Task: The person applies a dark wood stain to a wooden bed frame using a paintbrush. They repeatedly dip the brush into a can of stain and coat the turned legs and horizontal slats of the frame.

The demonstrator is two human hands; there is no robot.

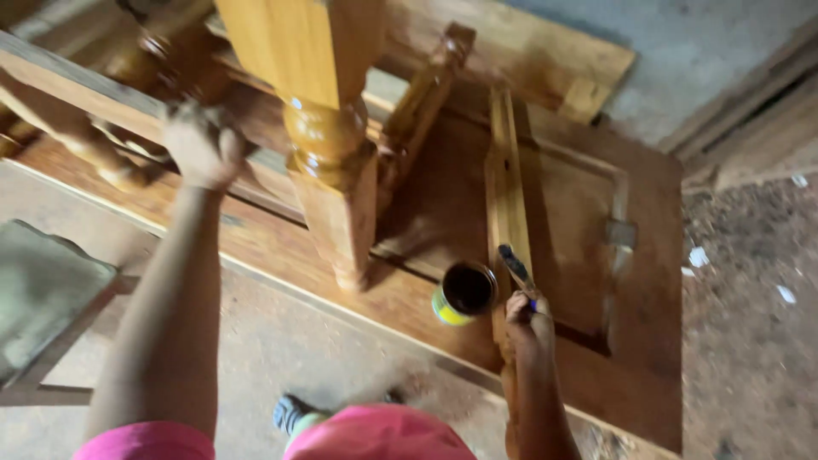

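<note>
Right grip (pixel 528 319) clamps the brush (pixel 516 268) just beside the open tin (pixel 464 292); left grip (pixel 203 145) clutches the rail (pixel 94 98). A nudge could tip the tin.

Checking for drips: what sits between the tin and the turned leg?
In the head view, only bare varnished board lies between the tin and the leg. The right hand holds a brush beside the tin.

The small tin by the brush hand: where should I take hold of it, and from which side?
Grip the tin around its yellow side wall, coming from the left, its free side. It stands open on the board with dark liquid inside, so keep it upright. The right hand with the brush crowds its right.
</note>
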